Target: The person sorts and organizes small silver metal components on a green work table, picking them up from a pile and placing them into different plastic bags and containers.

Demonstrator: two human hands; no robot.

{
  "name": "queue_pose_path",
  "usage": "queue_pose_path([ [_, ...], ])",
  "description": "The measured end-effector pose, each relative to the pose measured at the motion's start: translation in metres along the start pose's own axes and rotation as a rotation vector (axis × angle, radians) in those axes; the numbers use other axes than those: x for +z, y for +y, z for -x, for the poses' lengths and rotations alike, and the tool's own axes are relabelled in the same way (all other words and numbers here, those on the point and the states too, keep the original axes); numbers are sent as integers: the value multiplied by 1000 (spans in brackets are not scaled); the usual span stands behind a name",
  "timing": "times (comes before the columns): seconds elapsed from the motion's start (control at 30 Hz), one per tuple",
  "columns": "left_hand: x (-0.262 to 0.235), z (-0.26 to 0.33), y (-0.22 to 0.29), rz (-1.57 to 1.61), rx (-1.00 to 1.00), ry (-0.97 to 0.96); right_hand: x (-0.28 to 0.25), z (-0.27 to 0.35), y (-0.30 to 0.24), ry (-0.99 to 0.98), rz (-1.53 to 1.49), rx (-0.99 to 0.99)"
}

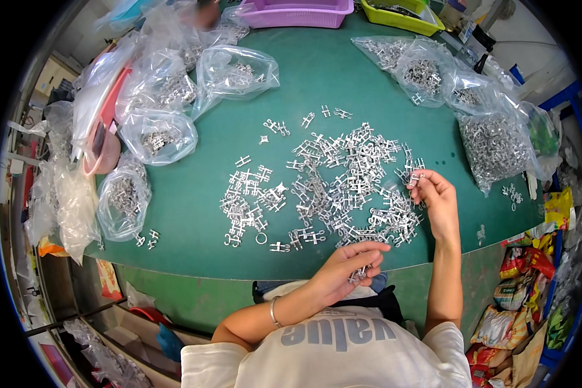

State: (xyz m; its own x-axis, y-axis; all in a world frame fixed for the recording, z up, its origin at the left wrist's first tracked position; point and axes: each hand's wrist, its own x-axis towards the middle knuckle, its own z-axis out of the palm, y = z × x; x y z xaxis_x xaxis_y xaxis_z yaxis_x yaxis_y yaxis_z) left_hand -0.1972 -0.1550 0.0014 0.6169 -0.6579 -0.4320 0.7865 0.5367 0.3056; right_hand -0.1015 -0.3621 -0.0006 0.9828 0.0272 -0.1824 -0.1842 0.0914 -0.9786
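Note:
A loose pile of small silver metal fittings [352, 174] covers the middle of the green table [174, 213]. At the pile's right edge, my right hand [438, 197] pinches one small metal fitting [415, 179] between thumb and fingertips. My left hand [346, 270] is at the table's near edge, with its fingers curled round a few metal fittings [358, 275] in the palm. A smaller group of similar fittings [242, 200] lies to the left of the main pile, with a metal ring [260, 238] beside it. A few single fittings [308, 119] lie beyond the pile.
Clear plastic bags of metal parts line the left side [158, 139] and the right side [495, 152]. Far off stand a purple basket [297, 18] and a yellow-green tray [404, 22]. Colourful packages [507, 323] are stacked low on the right. A pink scoop-like container [102, 155] lies at left.

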Motion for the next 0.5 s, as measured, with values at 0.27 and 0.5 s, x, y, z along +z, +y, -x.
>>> queue_pose_path([
  [0.27,6,1,2,9,44,102,4,29,-34,-349,-6,-77],
  [0.5,-12,2,-2,53,37,-46,23,16,-38,-205,663,-365],
])
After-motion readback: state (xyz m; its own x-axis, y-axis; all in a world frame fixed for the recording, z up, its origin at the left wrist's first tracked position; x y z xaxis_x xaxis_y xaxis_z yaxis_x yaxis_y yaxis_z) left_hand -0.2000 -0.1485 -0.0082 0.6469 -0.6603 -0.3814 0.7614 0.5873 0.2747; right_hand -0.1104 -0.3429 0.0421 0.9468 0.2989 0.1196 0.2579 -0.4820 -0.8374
